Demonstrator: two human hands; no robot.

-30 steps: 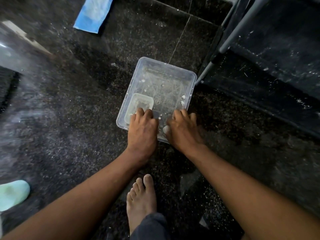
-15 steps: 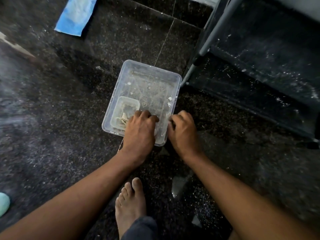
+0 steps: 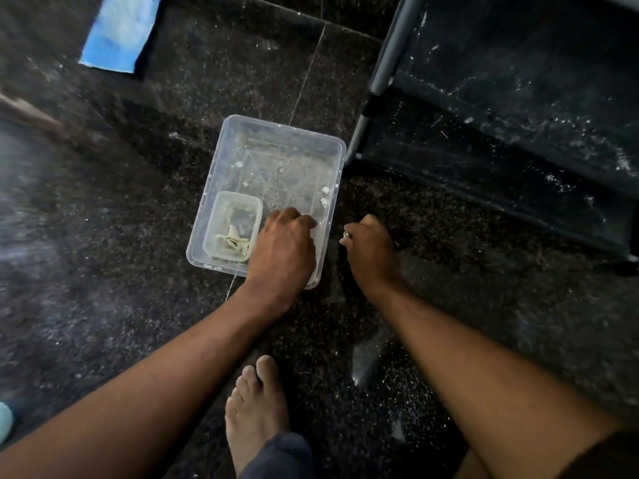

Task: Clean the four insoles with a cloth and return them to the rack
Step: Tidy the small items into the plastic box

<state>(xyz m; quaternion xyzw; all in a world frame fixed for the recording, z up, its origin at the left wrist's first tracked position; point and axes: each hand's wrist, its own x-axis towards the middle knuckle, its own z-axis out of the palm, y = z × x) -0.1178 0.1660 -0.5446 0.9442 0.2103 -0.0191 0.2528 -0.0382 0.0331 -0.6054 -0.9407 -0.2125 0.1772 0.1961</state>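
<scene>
Since a moment ago the right hand [image 3: 371, 252] has left the clear tub [image 3: 276, 140] and now hovers just beside it, fingers curled; whether it holds anything I cannot tell. Left hand [image 3: 281, 250] reaches inside, fingers curled, grip hidden. A crumpled cloth [image 3: 235, 242] lies in the small inner container [image 3: 233, 224]; the rack [image 3: 501, 108] stands right of the tub

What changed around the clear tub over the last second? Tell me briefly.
The right hand has come off the clear tub and now sits curled on the floor beside it. The left hand stays over the tub's near rim, fingers inside. With the hands shifted, a crumpled cloth now shows in the small inner container. Tub, rack and blue cloth are unmoved.
</scene>
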